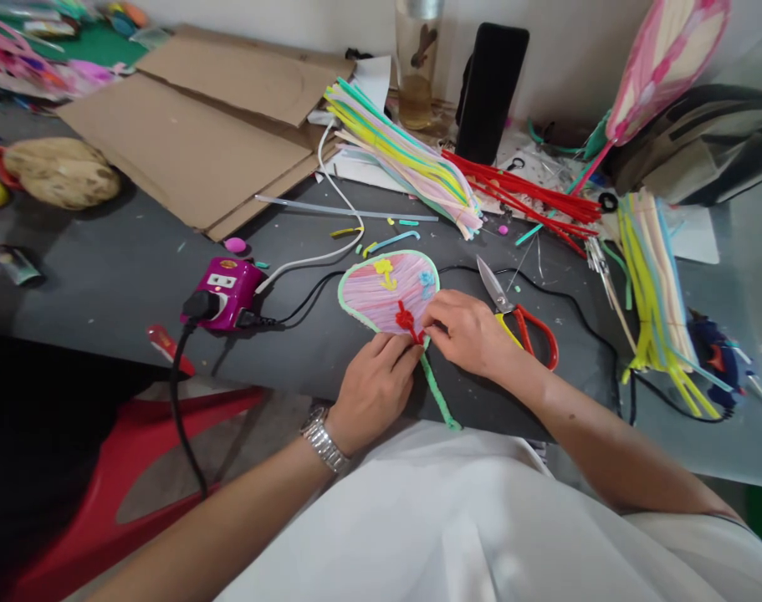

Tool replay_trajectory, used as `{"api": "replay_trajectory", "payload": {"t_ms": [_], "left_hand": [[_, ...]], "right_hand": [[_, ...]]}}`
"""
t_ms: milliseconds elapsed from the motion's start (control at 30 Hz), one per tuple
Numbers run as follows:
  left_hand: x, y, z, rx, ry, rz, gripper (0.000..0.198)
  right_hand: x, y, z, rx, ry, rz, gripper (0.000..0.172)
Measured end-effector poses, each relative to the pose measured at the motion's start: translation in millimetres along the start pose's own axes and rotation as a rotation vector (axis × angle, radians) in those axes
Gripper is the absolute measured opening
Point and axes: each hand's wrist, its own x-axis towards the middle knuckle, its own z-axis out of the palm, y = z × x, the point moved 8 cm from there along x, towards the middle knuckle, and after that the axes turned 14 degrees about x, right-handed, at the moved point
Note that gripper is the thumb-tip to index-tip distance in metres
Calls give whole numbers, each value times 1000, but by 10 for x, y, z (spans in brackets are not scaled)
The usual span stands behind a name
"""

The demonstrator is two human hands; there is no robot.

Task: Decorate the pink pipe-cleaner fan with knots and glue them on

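A fan-shaped craft piece (pixel 368 297) lies flat on the table, faced with pink and lilac pipe cleaners and edged in mint green. A green wrapped handle (pixel 440 393) runs from it toward me. On its face are a yellow flower (pixel 384 269), a blue flower (pixel 427 283) and a red pipe-cleaner flower (pixel 404 318). My left hand (pixel 377 380), wearing a metal watch, presses its closed fingertips on the fan's lower edge by the red stem. My right hand (pixel 465 330) has its fingers curled and pinched at the red stem's right side. The fingertips partly hide the stem.
Scissors (pixel 512 313) with red and yellow handles lie right of the fan. A purple power adapter (pixel 227 288) with cables sits left. Pipe-cleaner bundles (pixel 411 159), red pipe cleaners (pixel 524 192), cardboard (pixel 211 142), a phone (pixel 493 92) and a bottle (pixel 418 67) stand behind.
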Motion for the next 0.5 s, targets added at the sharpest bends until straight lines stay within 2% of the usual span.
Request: {"api": "replay_trajectory", "payload": {"t_ms": [233, 500], "left_hand": [[-75, 4, 3, 4, 42, 14, 39], [-46, 22, 5, 37, 13, 9, 36]], "right_hand": [[-22, 58, -12, 47, 85, 36, 16], [-24, 50, 22, 74, 63, 25, 15]]}}
